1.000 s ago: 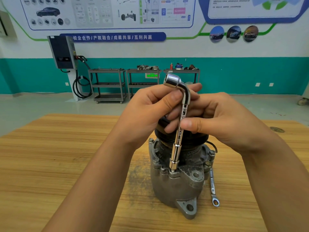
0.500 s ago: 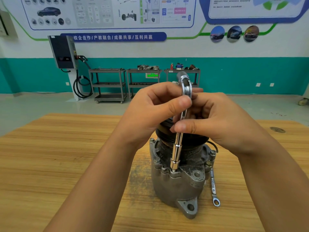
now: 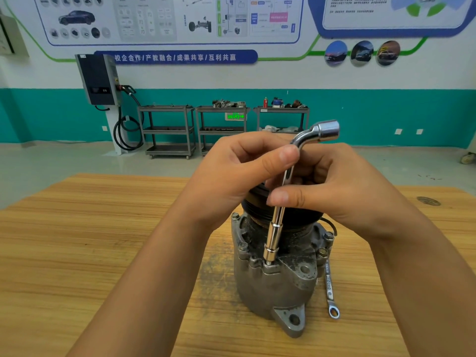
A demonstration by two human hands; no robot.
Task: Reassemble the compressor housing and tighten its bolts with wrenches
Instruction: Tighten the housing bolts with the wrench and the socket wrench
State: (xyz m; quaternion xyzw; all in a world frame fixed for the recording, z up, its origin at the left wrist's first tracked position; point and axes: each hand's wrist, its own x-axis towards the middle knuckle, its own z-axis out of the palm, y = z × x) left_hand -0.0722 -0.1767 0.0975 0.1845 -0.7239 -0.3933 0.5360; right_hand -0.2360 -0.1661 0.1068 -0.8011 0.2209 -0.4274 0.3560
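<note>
While the lower end of the L-shaped socket wrench (image 3: 274, 235) sits down over a bolt on the near flange of the compressor housing (image 3: 273, 287), both hands hold its shaft. The left hand (image 3: 231, 176) pinches it just under the bend, and the right hand (image 3: 342, 191) pinches it lower down, fingers (image 3: 319, 173) curled behind the shaft and thumb across the front. The housing stands upright on the wooden tabletop (image 3: 103, 240) with its black pulley (image 3: 306, 217) on top.

This looks like the running-down stage, with the shaft being spun between fingertips rather than levered. To do it well, the shaft should stay in line with the bolt; it leans slightly at the moment, and a tilted socket can ride off the head or cross the thread. Light downward pressure keeps it seated. The bent arm should swing clear of the pulley. Neither hand steadies the housing, so final torque would need one hand on the body. The other flange bolts (image 3: 328, 235) should be snugged evenly before any is pulled fully tight. A ring spanner (image 3: 330, 289) lies just beside the base.
</note>
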